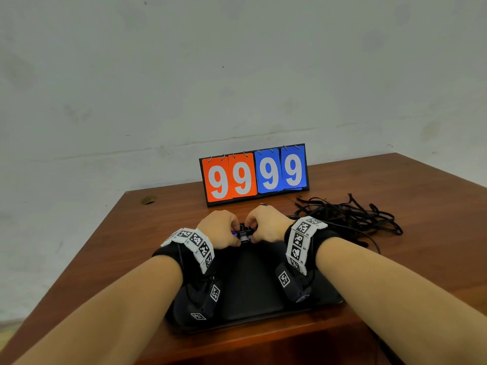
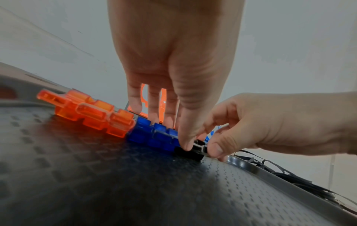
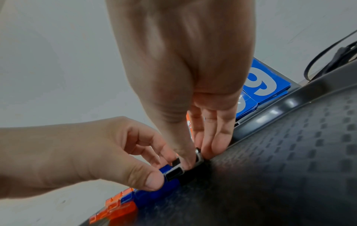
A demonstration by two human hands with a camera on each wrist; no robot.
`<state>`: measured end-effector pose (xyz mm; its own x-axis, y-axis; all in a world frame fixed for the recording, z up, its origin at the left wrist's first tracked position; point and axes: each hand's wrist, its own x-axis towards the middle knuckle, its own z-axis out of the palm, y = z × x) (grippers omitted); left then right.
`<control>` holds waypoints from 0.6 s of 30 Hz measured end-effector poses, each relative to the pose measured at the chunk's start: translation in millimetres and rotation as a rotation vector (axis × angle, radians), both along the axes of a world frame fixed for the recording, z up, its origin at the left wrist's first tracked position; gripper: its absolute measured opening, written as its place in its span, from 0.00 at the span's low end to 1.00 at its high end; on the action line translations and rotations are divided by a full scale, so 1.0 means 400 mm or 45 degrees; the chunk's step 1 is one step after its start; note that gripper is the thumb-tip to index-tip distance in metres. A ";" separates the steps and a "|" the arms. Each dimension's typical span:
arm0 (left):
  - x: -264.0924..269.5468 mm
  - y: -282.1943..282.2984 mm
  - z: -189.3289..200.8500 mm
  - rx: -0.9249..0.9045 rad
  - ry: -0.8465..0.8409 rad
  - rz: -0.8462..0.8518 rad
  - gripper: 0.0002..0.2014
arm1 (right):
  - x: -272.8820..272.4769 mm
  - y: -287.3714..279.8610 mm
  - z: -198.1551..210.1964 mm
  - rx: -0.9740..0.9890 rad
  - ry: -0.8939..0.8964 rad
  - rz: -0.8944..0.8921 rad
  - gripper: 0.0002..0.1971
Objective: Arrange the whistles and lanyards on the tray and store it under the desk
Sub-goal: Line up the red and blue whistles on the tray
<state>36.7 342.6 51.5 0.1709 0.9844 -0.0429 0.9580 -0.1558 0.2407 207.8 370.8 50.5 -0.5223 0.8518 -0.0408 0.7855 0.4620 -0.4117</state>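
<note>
Along the far edge of the tray (image 2: 241,164), the orange whistles (image 2: 92,116) sit leftmost, the blue whistles (image 2: 154,134) touching them, then the black whistle (image 2: 190,152) you are seating. Your left hand (image 1: 220,229) pinches the row's end between thumb and curled fingers (image 2: 186,137), likely bracing it. Your right hand (image 1: 267,225) pinches the black whistle to press it flush. The lanyards (image 1: 347,214) lie tangled off the tray toward the bench's right edge, not yet arranged. The scoreboard (image 1: 254,173) reads 99 and 99.
</note>
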 end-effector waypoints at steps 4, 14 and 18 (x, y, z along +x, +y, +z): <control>-0.002 -0.002 -0.002 0.000 -0.004 -0.006 0.17 | -0.013 0.004 -0.001 -0.024 -0.010 -0.001 0.22; -0.005 -0.004 -0.006 0.024 -0.017 -0.019 0.17 | -0.025 0.009 -0.004 -0.008 -0.001 0.011 0.19; -0.006 -0.004 -0.006 0.033 -0.014 -0.022 0.17 | -0.028 0.008 -0.004 0.000 -0.005 0.023 0.20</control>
<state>34.2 340.8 49.2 0.1882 0.9820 -0.0155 0.9525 -0.1787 0.2466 196.5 374.2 49.1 -0.5375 0.8422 -0.0430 0.7787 0.4762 -0.4085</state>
